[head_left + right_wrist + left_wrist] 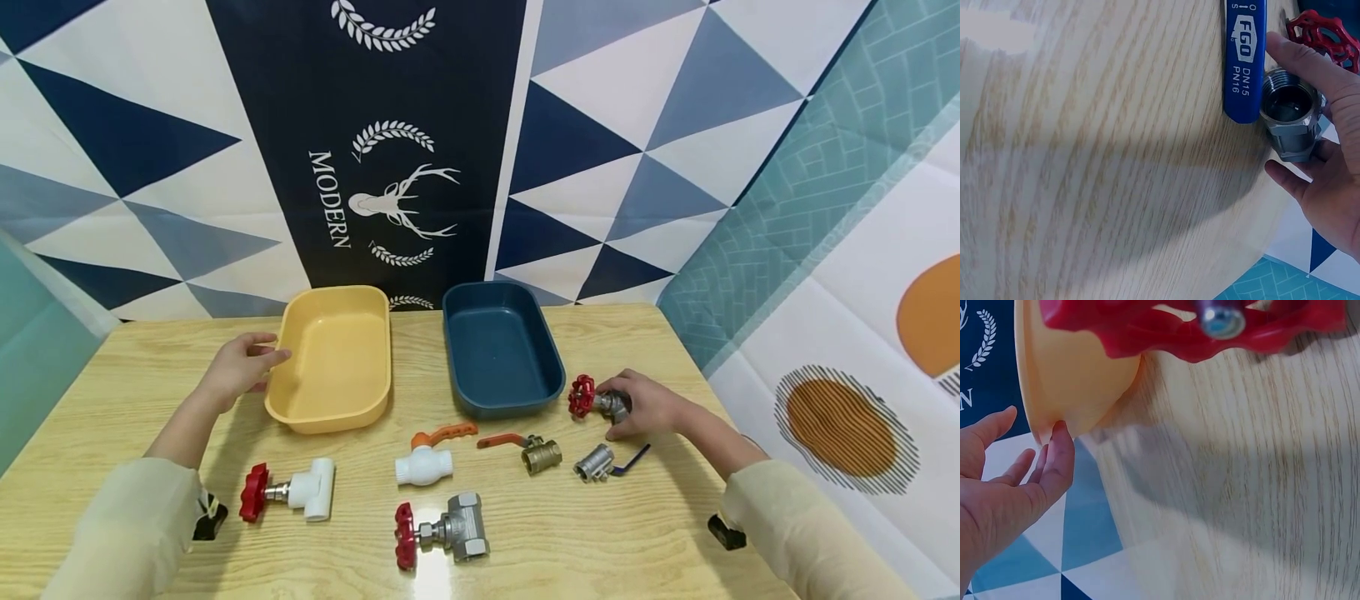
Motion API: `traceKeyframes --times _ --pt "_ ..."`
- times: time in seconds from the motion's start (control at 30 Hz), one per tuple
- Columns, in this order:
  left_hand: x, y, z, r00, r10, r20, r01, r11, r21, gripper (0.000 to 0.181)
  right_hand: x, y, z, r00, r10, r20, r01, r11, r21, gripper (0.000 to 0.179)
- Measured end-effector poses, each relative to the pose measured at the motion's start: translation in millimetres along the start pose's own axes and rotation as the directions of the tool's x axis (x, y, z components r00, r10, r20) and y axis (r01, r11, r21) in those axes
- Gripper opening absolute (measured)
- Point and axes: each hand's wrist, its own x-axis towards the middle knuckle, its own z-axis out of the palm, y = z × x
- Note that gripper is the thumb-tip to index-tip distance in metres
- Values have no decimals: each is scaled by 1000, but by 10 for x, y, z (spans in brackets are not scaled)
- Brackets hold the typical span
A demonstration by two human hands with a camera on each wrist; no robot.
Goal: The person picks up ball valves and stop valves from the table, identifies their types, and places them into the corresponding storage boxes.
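Note:
My left hand (236,367) is at the left side of the yellow basin (380,358), fingers loosely bent, with fingertips right at its rim in the left wrist view. My right hand (648,406) holds a metal gate valve (1292,140) with a red handwheel (581,397), to the right of the dark blue basin (501,411). In the right wrist view, thumb and fingers lie on opposite sides of the valve's threaded body. Close in front of that hand lies a small metal ball valve (596,463) with a blue lever (1245,62).
Nearer the middle lie a brass ball valve (542,457) with an orange lever and a white plastic ball valve (423,465). A white tee valve (311,490) and a larger metal gate valve (467,527), both red-wheeled, lie in front. Patterned cloth (585,167) hangs behind the wooden table (570,542).

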Motion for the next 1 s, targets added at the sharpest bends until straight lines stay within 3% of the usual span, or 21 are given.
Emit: traceKeyframes --times 0.43,1.0 --pt "23 -67 -7 1000 27 14 -27 1000 -14 58 0 -21 -3 1000 -18 0 18 1000 14 61" --pt "55 -106 -16 999 40 26 -40 999 -32 58 2 -34 -28 997 -69 16 70 997 -13 54"
